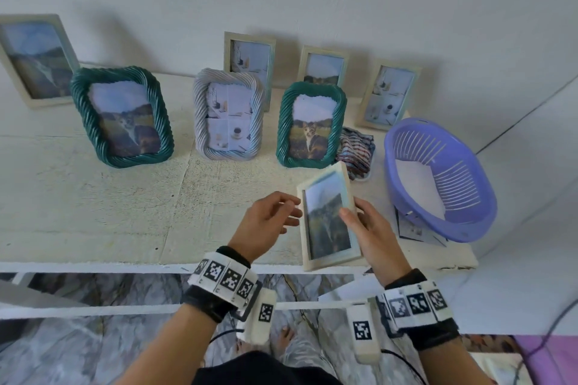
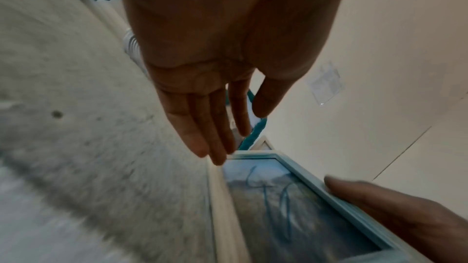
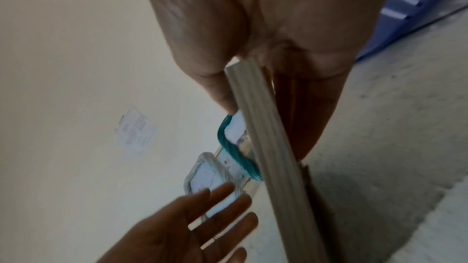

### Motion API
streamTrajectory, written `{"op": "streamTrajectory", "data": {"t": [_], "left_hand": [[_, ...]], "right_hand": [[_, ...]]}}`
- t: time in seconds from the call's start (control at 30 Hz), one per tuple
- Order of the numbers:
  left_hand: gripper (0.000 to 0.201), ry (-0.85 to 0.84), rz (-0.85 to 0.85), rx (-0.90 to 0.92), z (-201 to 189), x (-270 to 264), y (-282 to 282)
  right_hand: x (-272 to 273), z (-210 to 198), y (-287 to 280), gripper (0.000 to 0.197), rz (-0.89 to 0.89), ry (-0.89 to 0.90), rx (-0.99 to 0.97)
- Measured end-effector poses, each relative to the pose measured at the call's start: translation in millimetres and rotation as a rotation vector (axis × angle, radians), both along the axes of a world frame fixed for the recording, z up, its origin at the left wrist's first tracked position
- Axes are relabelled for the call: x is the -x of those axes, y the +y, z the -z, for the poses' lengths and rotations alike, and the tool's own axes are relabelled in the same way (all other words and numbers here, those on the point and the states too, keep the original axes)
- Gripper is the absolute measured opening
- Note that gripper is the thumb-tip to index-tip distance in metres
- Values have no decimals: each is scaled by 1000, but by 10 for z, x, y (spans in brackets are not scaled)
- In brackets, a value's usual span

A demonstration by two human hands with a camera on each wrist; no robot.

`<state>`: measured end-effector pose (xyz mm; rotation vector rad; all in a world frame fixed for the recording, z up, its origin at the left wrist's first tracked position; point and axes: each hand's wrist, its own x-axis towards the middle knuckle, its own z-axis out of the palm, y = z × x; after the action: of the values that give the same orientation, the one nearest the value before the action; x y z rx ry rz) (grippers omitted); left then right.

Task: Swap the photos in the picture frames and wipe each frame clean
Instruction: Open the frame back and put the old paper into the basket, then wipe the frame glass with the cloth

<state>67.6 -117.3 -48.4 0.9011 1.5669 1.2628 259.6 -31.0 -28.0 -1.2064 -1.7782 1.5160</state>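
Note:
A cream flat picture frame [image 1: 325,219] with a landscape photo is held above the table's front edge. My right hand [image 1: 366,225] grips its right side, thumb on the glass and fingers behind; the right wrist view shows the frame's edge [image 3: 273,157] between thumb and fingers. My left hand [image 1: 275,216] hovers open just left of the frame, its fingers [image 2: 217,137] straight and close to the frame's top corner [image 2: 253,159], not clearly touching. A striped cloth [image 1: 356,150] lies crumpled behind the frame.
Along the white table [image 1: 93,203] stand two green rope frames [image 1: 122,116] [image 1: 311,125], a grey rope frame [image 1: 228,116] and several cream frames [image 1: 37,59] against the wall. A purple plastic basket [image 1: 444,178] sits at the right over loose photos [image 1: 416,231].

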Motion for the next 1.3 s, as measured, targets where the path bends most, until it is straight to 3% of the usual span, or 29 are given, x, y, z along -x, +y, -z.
{"op": "streamTrajectory", "data": {"t": [0.1,0.17,0.3,0.4,0.57,0.73,0.8,0.93,1.3], "left_hand": [[15,125,-13,95,183,-33,21],[26,103,-58,106,231,-74,6],[34,-200,-112,7,143,-138,-16],[35,-331,-177,-100,0,-112,-70],[37,-227,-252,-155,3,64,-164],[38,-158,-328,-153,-75,186,-256],[38,-139,-347,-160,-100,215,-276],[38,-116,-345,-164,-62,268,-321],[38,-87,-378,-169,63,404,-374]], "right_hand": [[-132,122,76,20,143,66,84],[-147,189,79,21,223,168,206],[-83,137,-25,26,224,438,486],[-19,113,-66,34,133,479,544],[110,-24,265,18,62,105,287],[367,34,951,26,62,-470,-476],[522,54,1143,30,42,-672,-632],[731,62,1398,32,83,-891,-660],[909,289,1804,55,114,-1021,-373]]}}
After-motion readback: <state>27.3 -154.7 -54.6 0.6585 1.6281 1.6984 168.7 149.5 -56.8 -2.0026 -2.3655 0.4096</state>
